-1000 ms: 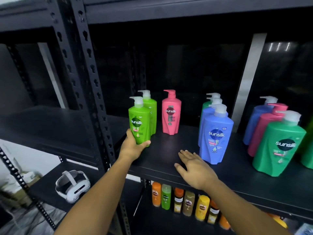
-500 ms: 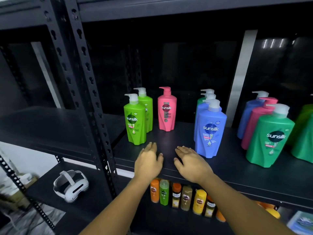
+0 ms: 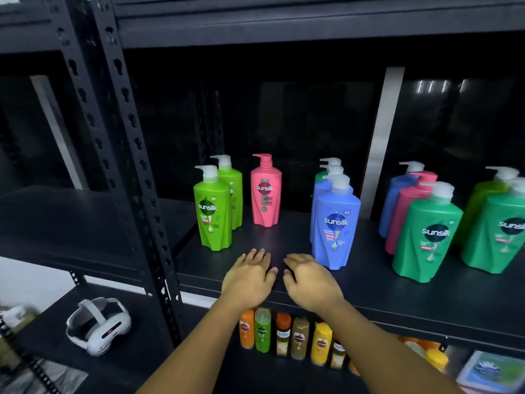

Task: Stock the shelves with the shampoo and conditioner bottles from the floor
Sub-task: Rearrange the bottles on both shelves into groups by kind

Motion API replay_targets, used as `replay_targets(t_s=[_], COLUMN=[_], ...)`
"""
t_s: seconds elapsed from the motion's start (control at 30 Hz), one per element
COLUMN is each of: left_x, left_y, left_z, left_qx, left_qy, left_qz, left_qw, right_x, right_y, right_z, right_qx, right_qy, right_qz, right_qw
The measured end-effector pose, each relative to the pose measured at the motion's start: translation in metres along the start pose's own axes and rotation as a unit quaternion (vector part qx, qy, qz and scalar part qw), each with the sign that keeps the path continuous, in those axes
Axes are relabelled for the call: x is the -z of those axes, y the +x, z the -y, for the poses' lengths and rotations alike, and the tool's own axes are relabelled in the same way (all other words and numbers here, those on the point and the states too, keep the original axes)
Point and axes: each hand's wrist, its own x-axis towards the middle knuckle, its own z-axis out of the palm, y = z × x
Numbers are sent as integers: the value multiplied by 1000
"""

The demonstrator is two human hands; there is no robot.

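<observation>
L hand [image 3: 250, 277] and R hand [image 3: 308, 281] are palm-down side by side over front edge of black shelf [image 3: 369, 291], holding nothing. L fingers straight and close together, R fingers loosely bent. Pump bottles stand upright on that shelf: lime green bottle [image 3: 213, 211] beyond L hand, pink bottle [image 3: 265, 191] further back, blue bottle [image 3: 335, 226] just beside R hand.

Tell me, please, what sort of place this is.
Likely a shop or stockroom: black perforated-steel shelving holds branded shampoo rows, such as a light green plastic pump bottle and a blue plastic pump bottle, with a small orange plastic bottle below.
</observation>
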Motion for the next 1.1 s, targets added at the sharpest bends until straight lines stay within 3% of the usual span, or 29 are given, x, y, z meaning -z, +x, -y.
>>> replay_targets(t_s=[0.17, 0.3, 0.47, 0.77, 1.1], left_x=[1, 0, 3, -10, -17], left_y=[-2, -7, -5, -4, 30], left_z=[3, 3, -1, -101, -179], left_qx=[-12, -20, -44, -204, -237], left_qy=[0, -19, -54, -121, -108], left_qz=[17, 18, 22, 39, 112], left_qw=[1000, 999, 997, 971, 959], right_x=[3, 8, 33, 68, 95], right_y=[-7, -27, -61, -116, -146], right_z=[1, -5, -33, -101, -131], right_qx=[25, 73, 73, -28, -171], right_qy=[-26, -38, -14, -29, -77], right_qz=[-28, 28, 64, 50, -47], right_qw=[999, 996, 995, 998, 981])
